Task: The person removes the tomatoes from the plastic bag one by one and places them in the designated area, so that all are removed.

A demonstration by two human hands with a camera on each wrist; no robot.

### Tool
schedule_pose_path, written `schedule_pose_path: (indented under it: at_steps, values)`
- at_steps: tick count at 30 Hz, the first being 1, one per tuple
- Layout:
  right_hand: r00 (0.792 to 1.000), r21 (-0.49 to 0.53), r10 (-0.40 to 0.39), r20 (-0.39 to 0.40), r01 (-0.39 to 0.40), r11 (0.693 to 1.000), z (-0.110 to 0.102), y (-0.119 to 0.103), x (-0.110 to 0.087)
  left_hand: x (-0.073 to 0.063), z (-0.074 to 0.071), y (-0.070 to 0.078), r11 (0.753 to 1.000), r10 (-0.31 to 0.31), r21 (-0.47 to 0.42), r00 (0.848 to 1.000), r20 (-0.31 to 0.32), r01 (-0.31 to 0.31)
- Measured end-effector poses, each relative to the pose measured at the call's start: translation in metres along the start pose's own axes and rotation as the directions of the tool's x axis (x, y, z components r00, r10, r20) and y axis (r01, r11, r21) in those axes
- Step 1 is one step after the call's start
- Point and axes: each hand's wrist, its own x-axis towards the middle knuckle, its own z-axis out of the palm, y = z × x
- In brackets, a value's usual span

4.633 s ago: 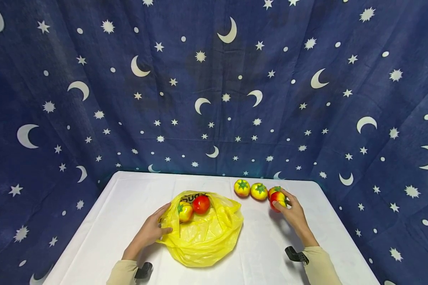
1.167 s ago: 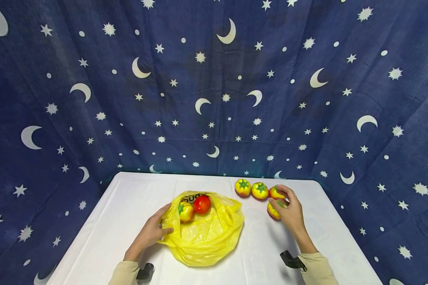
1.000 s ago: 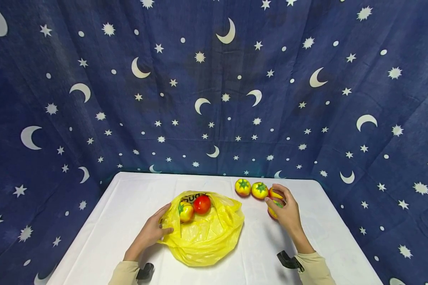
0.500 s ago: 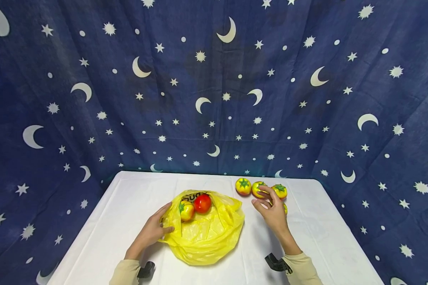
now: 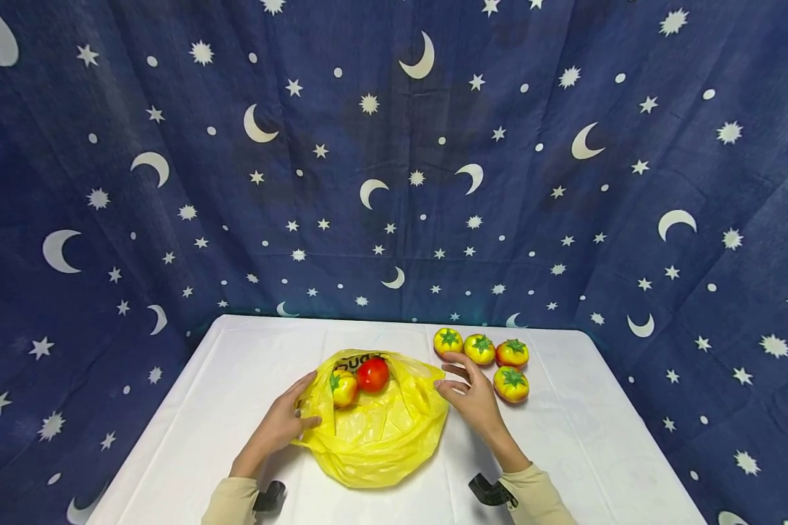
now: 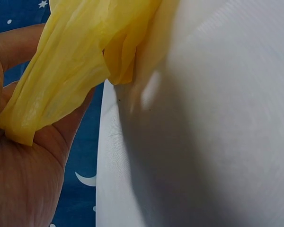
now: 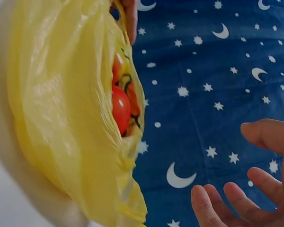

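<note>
A yellow plastic bag (image 5: 387, 452) lies on the table with its mouth open, a red tomato (image 5: 373, 374) and a yellow-red tomato (image 5: 344, 388) inside. My left hand (image 5: 281, 423) holds the bag's left rim; in the left wrist view the yellow film runs into the palm between thumb and fingers. Just off the bag's right rim is my right hand (image 5: 476, 397), fingers spread and loosely bent, holding nothing. Beyond it a yellow-red tomato with a green top (image 5: 511, 384) sits in front of the row's right end.
Along the back of the white table (image 5: 604, 452) stand a left tomato (image 5: 448, 341), a middle tomato (image 5: 479, 349) and a right tomato (image 5: 512, 353). A dark blue curtain (image 5: 341, 284) with moons and stars hangs behind.
My right hand has set its tomato down in front of the row, let go and moved left to the bag's right edge. My left hand has stayed on the bag.
</note>
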Motion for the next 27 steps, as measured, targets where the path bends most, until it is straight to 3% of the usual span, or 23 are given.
schedule_pose_path:
  at_steps: [17, 27]
  values:
    - [0.988, -0.045, 0.001, 0.151, 0.005, 0.999, 0.047, 0.003, -0.001, 0.000, -0.001, 0.002, 1.000, -0.021, 0.008, 1.000, 0.008, 0.021]
    - [0.969, -0.059, 0.011, 0.246, 0.003, 0.998, 0.066, -0.034, -0.013, 0.000, -0.001, 0.002, 1.000, -0.030, -0.003, 0.999, 0.010, 0.030]
